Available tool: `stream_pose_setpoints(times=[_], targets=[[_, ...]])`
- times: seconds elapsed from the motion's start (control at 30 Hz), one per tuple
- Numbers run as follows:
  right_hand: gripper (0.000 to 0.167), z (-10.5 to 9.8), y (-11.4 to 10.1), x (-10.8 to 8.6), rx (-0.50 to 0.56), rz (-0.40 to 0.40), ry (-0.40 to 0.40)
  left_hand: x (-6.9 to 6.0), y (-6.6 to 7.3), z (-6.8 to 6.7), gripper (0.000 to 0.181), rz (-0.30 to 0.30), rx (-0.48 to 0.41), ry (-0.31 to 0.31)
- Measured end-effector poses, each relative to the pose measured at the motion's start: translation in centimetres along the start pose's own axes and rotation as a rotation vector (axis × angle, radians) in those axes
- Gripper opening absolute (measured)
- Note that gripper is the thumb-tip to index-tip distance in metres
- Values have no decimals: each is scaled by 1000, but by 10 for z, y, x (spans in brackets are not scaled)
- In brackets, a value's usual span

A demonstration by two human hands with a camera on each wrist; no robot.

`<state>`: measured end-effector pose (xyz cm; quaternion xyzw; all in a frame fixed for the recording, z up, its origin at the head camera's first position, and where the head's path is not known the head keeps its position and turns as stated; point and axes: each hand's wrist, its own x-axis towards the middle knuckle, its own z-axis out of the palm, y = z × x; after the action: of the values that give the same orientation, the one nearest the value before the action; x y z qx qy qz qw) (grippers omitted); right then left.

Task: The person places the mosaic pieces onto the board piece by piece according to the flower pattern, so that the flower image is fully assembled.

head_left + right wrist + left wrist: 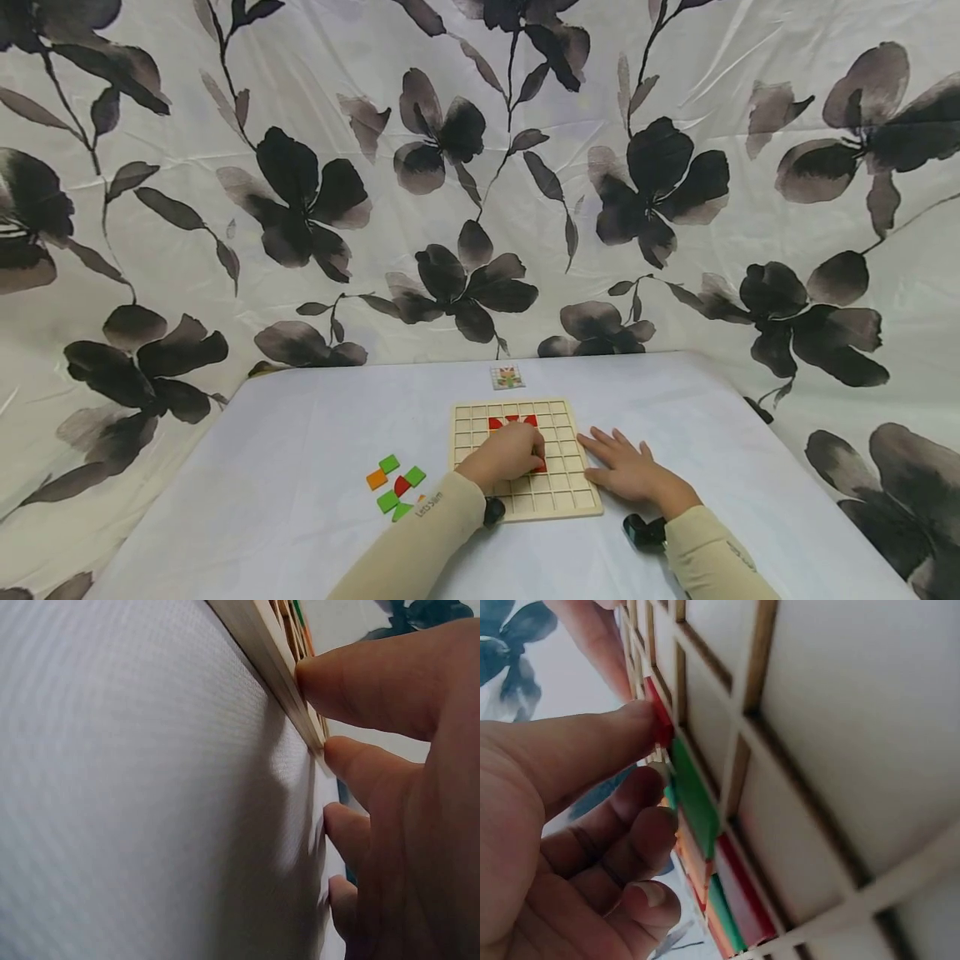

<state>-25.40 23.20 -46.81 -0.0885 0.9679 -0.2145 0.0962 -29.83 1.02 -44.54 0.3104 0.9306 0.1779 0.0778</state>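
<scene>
My left hand [512, 454] is over the middle of the wooden grid board [588, 500]. In the left wrist view the left hand [592, 802] has curled fingers, and its thumb and forefinger meet at a red piece [658, 712] in the grid; part of that piece is covered. Beside it lie a green piece [695, 795] and a dark red one [744, 889]. My right hand [633, 473] has spread fingers touching the board's right edge. In the right wrist view two fingertips of the right hand [397, 750] rest against the board's side [274, 671].
Loose green [387, 501], orange [377, 479] and red [402, 486] pieces lie left of the board on the white table [300, 433]. A small picture card [507, 377] lies beyond the board. Behind the table hangs a flowered cloth [555, 292].
</scene>
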Motion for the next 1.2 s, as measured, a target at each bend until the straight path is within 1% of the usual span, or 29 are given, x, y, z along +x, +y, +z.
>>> stream_pose_setpoints(times=[0.1,0.17,0.3,0.37,0.47,0.53,0.57,0.67,0.77,0.83,0.9,0.97,1.03,1.13,1.2], targets=[[60,0,0,0,-6,3,-5,-3,-6,-2,5,10,-8,8],[60,0,0,1,-11,9,-8,-8,-13,-7,9,6,-27,17],[60,2,0,3,-22,25,-7,-23,-31,-23,16,-42,-83,31],[61,2,1,3,-26,30,-7,-32,-44,-31,16,-81,-95,38],[60,2,1,3,-21,30,-7,-46,-63,-41,15,-146,-88,46],[60,2,0,3,-16,23,-8,-55,-73,-47,12,-193,-68,49],[60,2,0,2,-16,20,-8,-60,-78,-49,11,-216,-44,54],[60,1,-1,1,-17,12,-7,-77,-86,-54,13,-306,47,66],[60,2,0,2,-19,18,-6,-92,-90,-55,23,-416,144,68],[60,3,1,3,-24,25,-6,-99,-93,-53,28,-477,163,57],[60,4,2,4,-24,33,-8,-105,-95,-52,29,-512,165,38],[61,5,3,4,-26,36,-10,-108,-96,-51,27,-525,149,22],[61,5,3,5,-25,40,-12,-108,-97,-51,22,-514,131,14],[61,5,4,5,-26,41,-14,-104,-96,-50,19,-477,97,15],[61,5,4,5,-25,42,-15,-99,-93,-48,18,-436,66,21]])
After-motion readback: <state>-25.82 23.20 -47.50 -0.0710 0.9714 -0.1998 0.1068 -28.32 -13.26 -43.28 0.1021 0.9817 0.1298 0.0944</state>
